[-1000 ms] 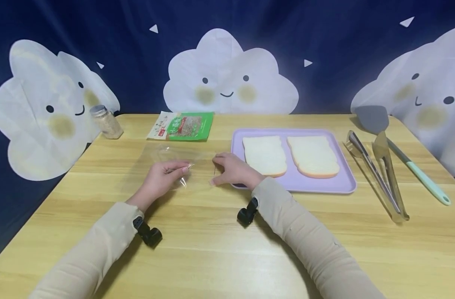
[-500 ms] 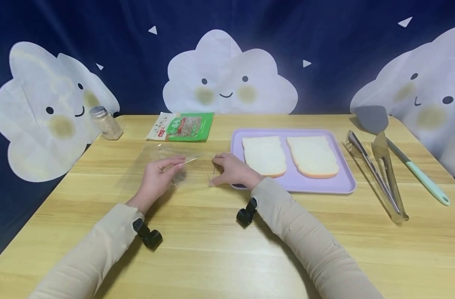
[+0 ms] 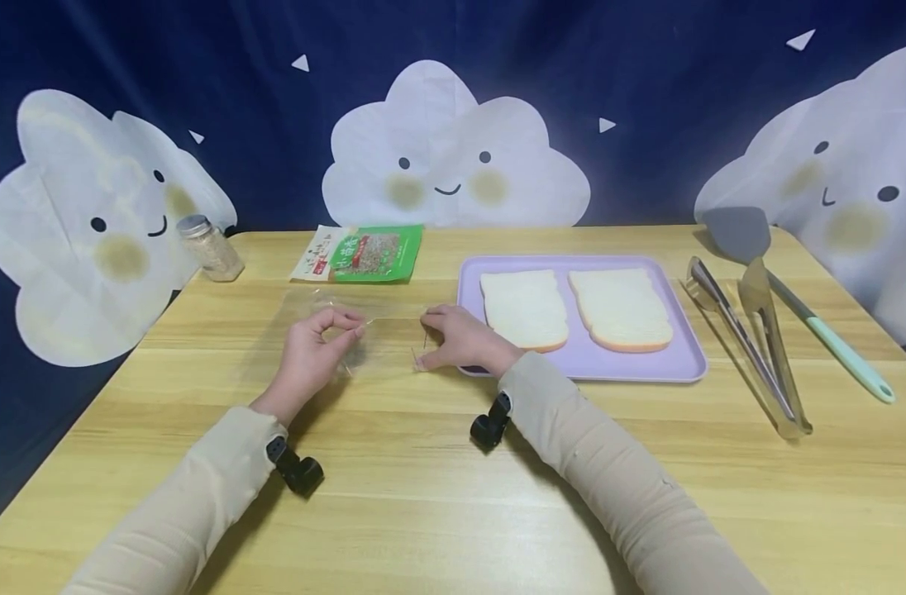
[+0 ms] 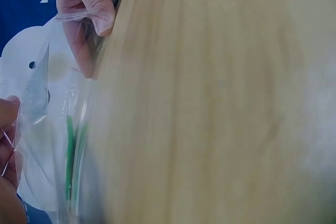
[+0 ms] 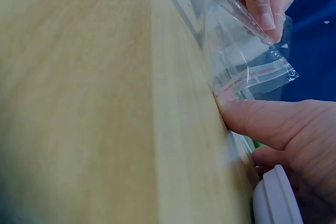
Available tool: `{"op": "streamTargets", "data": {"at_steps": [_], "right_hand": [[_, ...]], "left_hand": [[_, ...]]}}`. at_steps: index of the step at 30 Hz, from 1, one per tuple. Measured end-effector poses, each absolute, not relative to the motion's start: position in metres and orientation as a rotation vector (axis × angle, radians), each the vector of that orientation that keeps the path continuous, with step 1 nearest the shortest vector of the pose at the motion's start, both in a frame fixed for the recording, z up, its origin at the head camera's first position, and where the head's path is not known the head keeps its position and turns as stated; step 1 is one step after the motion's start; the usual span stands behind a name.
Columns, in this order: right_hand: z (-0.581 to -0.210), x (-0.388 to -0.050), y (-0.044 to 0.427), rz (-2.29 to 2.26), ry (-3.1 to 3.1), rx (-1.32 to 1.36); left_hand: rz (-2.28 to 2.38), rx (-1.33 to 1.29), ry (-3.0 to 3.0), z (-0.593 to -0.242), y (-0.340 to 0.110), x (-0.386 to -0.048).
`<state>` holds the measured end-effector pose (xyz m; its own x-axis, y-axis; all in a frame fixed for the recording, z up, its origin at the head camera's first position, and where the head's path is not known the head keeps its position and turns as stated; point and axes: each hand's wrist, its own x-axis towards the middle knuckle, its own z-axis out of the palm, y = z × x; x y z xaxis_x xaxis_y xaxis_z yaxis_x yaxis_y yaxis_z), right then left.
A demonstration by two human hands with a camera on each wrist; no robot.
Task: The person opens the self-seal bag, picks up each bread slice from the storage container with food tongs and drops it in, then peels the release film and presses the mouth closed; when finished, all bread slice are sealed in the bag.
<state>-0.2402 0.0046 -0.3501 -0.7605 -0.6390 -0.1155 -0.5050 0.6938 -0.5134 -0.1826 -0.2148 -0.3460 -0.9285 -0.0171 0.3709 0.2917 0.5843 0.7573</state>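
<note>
A clear plastic bag [image 3: 395, 343] lies on the table between the two hands, hard to make out in the head view. My left hand [image 3: 313, 351] pinches the upper layer at its mouth, lifted off the lower one, as the right wrist view of the bag [image 5: 236, 40] shows. There, a sealing strip with red print [image 5: 257, 74] runs along the flap. With thumb and fingers spread, my right hand [image 3: 464, 337] presses the flap's edge to the table. Its thumb [image 5: 262, 116] lies nearly straight.
Right of the bag, a purple tray [image 3: 579, 370] bears two bread slices [image 3: 526, 307]. Beyond it lie metal tongs [image 3: 773, 339] and a spatula [image 3: 832, 347]. A green pouch [image 3: 379, 254] and a lidded jar [image 3: 213, 249] are at the back.
My left hand has drawn slightly left from the bag's mouth, and its pinched edge shows as a thin line at the fingertips. The right hand stays in place.
</note>
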Motion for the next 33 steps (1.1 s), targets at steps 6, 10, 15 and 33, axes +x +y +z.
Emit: {"op": "streamTargets", "data": {"at_steps": [6,10,15,33], "right_hand": [[-0.350,-0.240,0.005,-0.681,2.622,-0.902],[-0.351,-0.240,0.005,-0.671,2.625,-0.904],[-0.352,-0.241,0.005,-0.677,2.624,-0.898],[-0.352,-0.241,0.005,-0.707,2.607,-0.875]], "left_hand": [[-1.223,-0.309,-2.503,-0.341,-0.217,-0.183],[-1.144,-0.366,-2.595,-0.337,-0.220,-0.184],[-1.098,-0.445,-2.690,-0.331,-0.224,-0.185],[-1.221,-0.358,-2.821,-0.328,-0.227,-0.199]]}}
